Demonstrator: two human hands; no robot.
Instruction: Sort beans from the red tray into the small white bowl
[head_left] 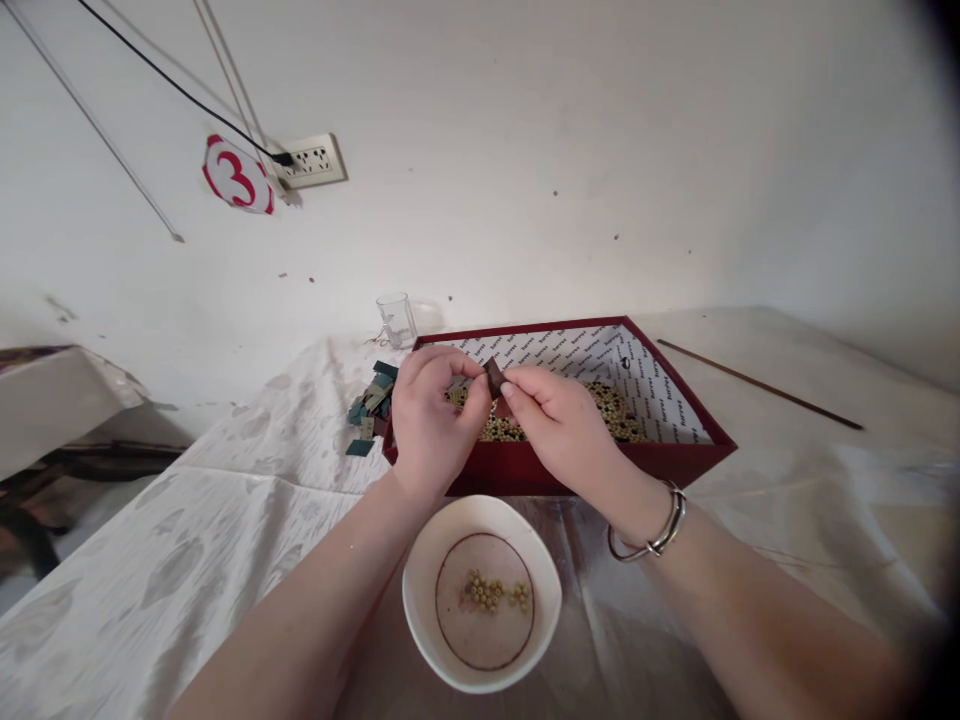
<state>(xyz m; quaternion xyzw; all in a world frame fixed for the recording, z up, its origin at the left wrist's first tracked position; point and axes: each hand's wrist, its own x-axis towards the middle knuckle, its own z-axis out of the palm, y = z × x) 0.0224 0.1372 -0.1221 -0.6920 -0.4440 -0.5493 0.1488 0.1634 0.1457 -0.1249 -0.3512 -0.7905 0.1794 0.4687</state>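
pinched between thumb and fingertips of both hands: small dark brown square chip, held just above the near wall of the shallow dark red box with printed white lining. left hand curled, fingers pressed together around something small at the chip's left edge, too small to tell what. right hand pinching the chip's right side, silver bangles on that wrist. heap of small yellowish beads with some dark ones lying in the box, partly hidden behind the hands. white shallow bowl with brown ring sat near the body, in front of the box, holding a small cluster of the same beads. pile of teal and brown flat chips lay left of the box, touching its corner. clear glass cup stood behind that pile, by the wall. judged early going: few beads in bowl, big heap and most of the chip pile untouched.
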